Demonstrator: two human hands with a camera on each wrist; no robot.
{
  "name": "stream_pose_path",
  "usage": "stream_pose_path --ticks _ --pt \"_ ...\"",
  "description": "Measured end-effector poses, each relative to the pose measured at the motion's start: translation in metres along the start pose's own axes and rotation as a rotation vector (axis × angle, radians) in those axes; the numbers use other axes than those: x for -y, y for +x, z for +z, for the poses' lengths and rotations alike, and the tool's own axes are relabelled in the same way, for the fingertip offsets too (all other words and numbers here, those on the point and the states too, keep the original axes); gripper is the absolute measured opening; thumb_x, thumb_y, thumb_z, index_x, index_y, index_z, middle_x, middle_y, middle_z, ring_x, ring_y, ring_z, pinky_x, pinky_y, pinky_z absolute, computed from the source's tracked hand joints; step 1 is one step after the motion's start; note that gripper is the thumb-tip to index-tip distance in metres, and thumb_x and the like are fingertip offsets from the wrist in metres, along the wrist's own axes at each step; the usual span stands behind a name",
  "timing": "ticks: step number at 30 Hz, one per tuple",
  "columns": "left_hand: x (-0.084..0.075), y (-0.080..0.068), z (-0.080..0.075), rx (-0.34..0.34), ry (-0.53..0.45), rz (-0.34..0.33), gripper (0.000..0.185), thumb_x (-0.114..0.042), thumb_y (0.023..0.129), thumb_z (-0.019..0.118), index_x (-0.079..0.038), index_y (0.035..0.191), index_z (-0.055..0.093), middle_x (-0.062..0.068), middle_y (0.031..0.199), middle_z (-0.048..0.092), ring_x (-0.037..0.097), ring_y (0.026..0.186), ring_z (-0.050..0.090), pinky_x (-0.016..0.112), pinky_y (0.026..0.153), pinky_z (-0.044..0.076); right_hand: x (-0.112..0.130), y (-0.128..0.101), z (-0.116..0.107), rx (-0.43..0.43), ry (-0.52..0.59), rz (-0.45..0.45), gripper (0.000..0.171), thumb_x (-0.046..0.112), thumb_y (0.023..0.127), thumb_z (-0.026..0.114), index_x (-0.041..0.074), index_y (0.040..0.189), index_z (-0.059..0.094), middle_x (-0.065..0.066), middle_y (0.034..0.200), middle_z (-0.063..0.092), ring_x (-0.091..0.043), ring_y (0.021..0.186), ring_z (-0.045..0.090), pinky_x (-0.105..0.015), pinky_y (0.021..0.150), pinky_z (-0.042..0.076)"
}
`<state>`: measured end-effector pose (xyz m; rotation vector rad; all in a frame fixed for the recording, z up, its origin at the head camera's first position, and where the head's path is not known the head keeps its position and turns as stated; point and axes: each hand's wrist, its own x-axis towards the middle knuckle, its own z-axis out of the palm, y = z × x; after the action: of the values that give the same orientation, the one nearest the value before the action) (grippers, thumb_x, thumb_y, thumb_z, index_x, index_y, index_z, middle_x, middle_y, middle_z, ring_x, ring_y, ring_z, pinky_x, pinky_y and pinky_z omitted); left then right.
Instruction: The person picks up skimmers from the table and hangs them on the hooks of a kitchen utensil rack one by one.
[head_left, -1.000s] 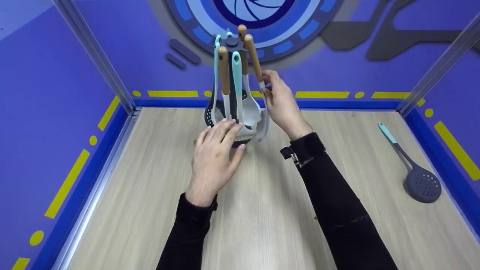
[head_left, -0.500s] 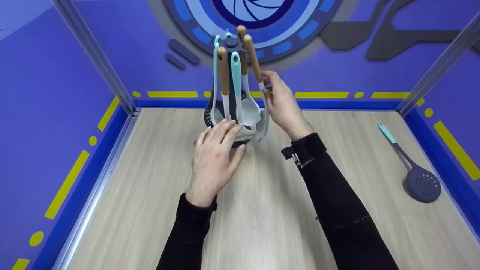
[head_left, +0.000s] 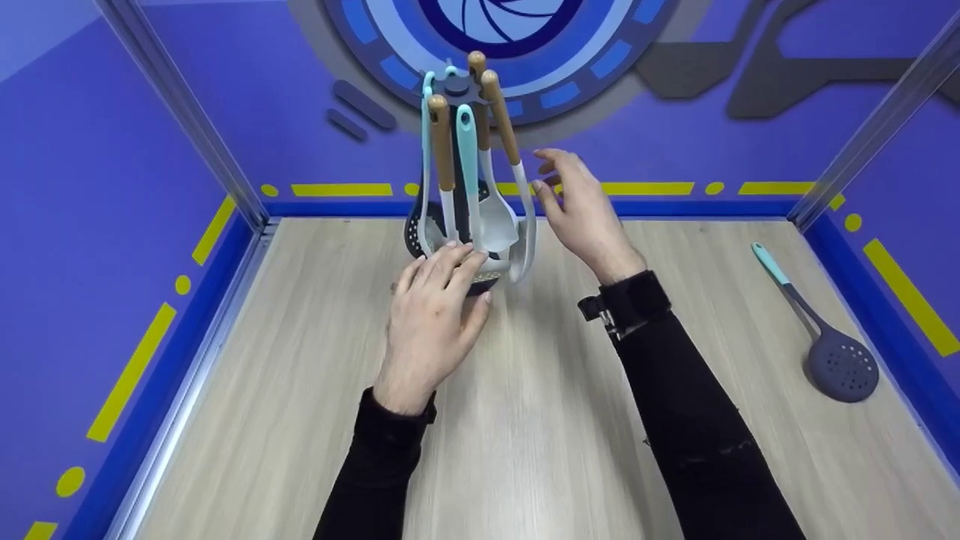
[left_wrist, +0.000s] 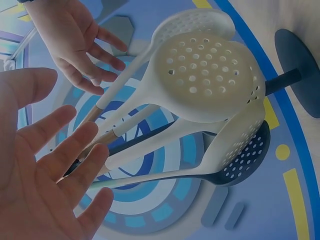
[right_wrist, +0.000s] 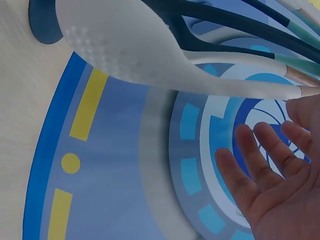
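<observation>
Fingers (head_left: 450, 262) of left hand (head_left: 431, 315) extended, resting on base and lowest utensil heads of utensil rack (head_left: 469, 172); nothing gripped. Right hand (head_left: 581, 210) just right of rack, fingers spread and relaxed, apart from wooden-handled spatula (head_left: 514, 187), holding nothing. Rack upright near back edge of wooden table (head_left: 525, 420), carrying hanging white and teal utensils, perforated skimmers (left_wrist: 205, 75) among them. Dark slotted spoon (head_left: 821, 330) with teal handle lying flat at table's far right, well apart. Purple walls (head_left: 90, 150) with yellow markings around.
</observation>
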<state>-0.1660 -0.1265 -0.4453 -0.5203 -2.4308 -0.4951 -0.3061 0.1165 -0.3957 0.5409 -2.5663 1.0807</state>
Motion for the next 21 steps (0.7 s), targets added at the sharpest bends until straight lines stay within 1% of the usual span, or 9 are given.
stream_pose_path --ticks 3,11,16,21 --pt "-0.002 -0.001 0.0 0.006 -0.001 0.003 0.05 -0.031 0.11 0.08 -0.018 0.158 0.072 0.005 0.163 0.072 0.029 0.159 0.064 0.059 0.133 0.051 -0.004 -0.004 -0.005 -0.008 -0.034 0.012 0.049 0.024 0.123 0.062 0.013 0.171 0.056 -0.017 0.157 0.068 -0.036 0.146 0.07 -0.055 0.122 0.061" --pt "-0.004 0.0 0.005 0.016 0.001 0.018 0.05 -0.032 0.112 0.078 -0.02 0.159 0.07 0.005 0.162 0.072 0.029 0.159 0.064 0.057 0.133 0.051 -0.019 -0.015 -0.02 -0.057 -0.091 0.026 0.048 0.029 0.122 0.066 0.012 0.166 0.063 -0.015 0.161 0.069 -0.037 0.147 0.067 -0.056 0.124 0.059" --pt "-0.006 0.0 0.009 0.023 0.008 0.025 0.05 -0.033 0.111 0.078 -0.021 0.159 0.071 0.004 0.161 0.073 0.028 0.158 0.065 0.057 0.133 0.051 -0.028 -0.022 -0.026 -0.058 -0.141 0.064 0.049 0.034 0.122 0.066 0.014 0.167 0.064 -0.013 0.164 0.068 -0.036 0.151 0.065 -0.059 0.126 0.057" --pt "-0.008 -0.001 0.012 0.032 0.01 0.036 0.05 -0.032 0.111 0.078 -0.021 0.159 0.072 0.004 0.159 0.074 0.028 0.156 0.066 0.057 0.132 0.052 -0.037 -0.03 -0.029 -0.059 -0.168 0.079 0.049 0.035 0.122 0.065 0.014 0.167 0.064 -0.015 0.167 0.067 -0.04 0.155 0.064 -0.064 0.128 0.055"
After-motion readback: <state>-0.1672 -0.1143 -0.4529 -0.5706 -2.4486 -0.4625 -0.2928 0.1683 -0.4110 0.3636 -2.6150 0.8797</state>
